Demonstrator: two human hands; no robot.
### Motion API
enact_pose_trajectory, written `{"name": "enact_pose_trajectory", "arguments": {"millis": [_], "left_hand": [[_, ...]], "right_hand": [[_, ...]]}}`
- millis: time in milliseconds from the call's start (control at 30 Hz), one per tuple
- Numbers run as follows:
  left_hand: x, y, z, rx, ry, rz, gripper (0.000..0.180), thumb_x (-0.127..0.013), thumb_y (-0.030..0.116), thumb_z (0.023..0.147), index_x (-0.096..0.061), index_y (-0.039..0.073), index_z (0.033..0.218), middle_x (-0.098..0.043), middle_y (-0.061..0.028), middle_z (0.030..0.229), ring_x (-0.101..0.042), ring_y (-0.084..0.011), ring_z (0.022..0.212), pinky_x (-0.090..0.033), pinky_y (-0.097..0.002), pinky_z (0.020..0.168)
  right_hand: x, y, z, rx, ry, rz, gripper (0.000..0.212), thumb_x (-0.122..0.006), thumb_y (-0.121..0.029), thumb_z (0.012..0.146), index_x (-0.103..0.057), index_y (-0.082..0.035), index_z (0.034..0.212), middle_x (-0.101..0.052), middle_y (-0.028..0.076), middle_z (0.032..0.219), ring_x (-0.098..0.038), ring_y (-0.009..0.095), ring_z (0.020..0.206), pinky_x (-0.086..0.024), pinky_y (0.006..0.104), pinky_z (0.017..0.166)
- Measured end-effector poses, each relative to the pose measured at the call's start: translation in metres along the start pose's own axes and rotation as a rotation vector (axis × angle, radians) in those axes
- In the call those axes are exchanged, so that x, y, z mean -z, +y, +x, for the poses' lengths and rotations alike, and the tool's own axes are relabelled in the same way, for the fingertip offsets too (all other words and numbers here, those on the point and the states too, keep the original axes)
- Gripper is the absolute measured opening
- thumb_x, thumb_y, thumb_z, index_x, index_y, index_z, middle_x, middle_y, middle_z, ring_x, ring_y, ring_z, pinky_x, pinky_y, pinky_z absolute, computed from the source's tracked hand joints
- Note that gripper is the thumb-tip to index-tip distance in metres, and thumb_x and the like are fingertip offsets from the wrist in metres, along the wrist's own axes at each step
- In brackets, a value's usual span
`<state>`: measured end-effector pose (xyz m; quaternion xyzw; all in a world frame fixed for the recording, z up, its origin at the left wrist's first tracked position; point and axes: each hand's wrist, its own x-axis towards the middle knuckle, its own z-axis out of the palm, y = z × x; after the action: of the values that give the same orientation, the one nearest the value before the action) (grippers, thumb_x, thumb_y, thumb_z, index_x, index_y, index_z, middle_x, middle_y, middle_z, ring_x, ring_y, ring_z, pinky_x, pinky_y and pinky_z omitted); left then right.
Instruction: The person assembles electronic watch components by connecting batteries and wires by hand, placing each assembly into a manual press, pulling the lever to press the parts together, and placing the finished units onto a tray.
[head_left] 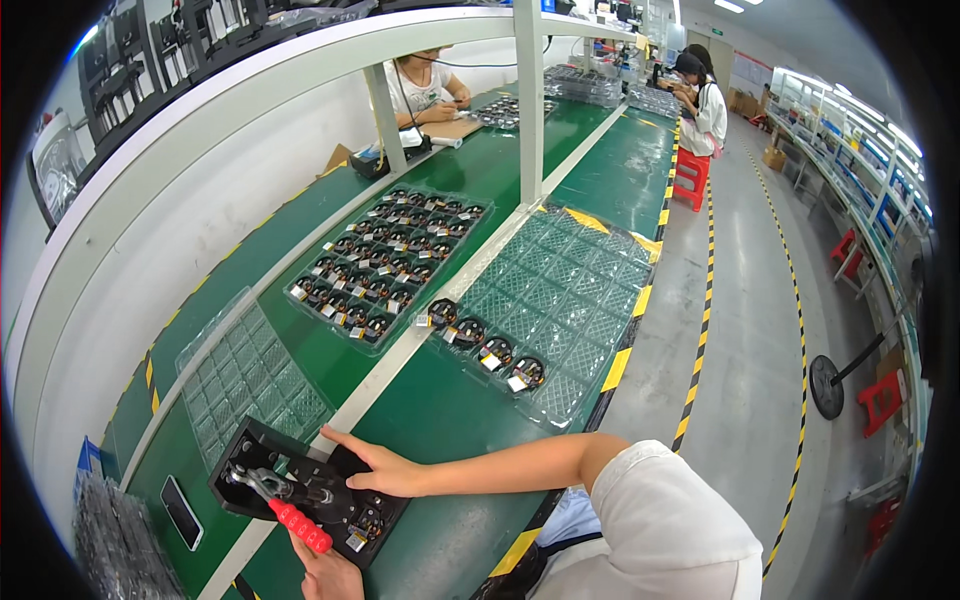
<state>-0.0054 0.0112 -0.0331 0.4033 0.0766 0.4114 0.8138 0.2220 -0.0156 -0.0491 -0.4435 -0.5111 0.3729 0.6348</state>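
A black fixture (pixel 385 505) with a metal toggle clamp (pixel 250 480) sits on the green bench at the lower left. My left hand (pixel 332 576) has its fingers closed at the clamp's red handle (pixel 301 524), partly hidden by it. Across the fixture's far right edge lies my right hand (pixel 388 472), thumb and index finger apart, holding nothing visible. On the fixture's near end is a small wired part with a white label (pixel 362 535). Similar round black parts (pixel 496 352) stand in the near row of a clear tray (pixel 600 285) to the right.
Another clear tray (pixel 372 343) full of round parts lies beyond the bench's pale strip. A clear tray (pixel 240 375) extends behind the fixture. A phone (pixel 182 512) and stacked clear trays (pixel 120 545) lie left. A shelf post (pixel 529 110) rises mid-bench. Two people work farther along.
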Motion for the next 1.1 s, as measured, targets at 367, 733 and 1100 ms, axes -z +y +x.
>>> {"name": "enact_pose_trajectory", "arguments": {"millis": [367,733,1100], "left_hand": [[-0.007,0.012,0.013,0.031,0.029,0.160,0.078,-0.057,0.033,0.082,-0.022,0.000,0.143,-0.032,-0.0064,0.145,-0.024,-0.0170,0.136,-0.012,-0.0292,0.112],[-0.017,0.006,0.012,0.076,0.151,0.390,0.091,-0.057,0.045,0.074,-0.020,0.000,0.145,-0.030,-0.0121,0.146,-0.029,-0.0243,0.134,-0.020,-0.0357,0.109],[-0.008,0.017,0.023,0.057,0.082,0.720,0.079,-0.064,0.020,0.085,-0.015,0.004,0.146,-0.025,-0.0155,0.149,-0.028,-0.0325,0.136,-0.026,-0.0433,0.110]], "right_hand": [[0.003,-0.013,0.007,-0.013,-0.076,-0.097,0.077,-0.056,0.003,0.076,-0.021,0.000,0.144,-0.027,0.014,0.149,-0.026,0.024,0.138,-0.018,0.0345,0.113],[0.008,-0.014,0.005,0.062,-0.060,-0.078,0.067,-0.054,0.002,0.073,-0.034,0.001,0.137,-0.051,0.015,0.129,-0.050,0.025,0.119,-0.035,0.0338,0.104],[0.026,0.008,0.004,-0.105,0.035,-0.219,0.056,-0.058,-0.004,0.077,-0.044,0.004,0.131,-0.055,0.018,0.124,-0.054,0.026,0.113,-0.041,0.0340,0.097]]}}
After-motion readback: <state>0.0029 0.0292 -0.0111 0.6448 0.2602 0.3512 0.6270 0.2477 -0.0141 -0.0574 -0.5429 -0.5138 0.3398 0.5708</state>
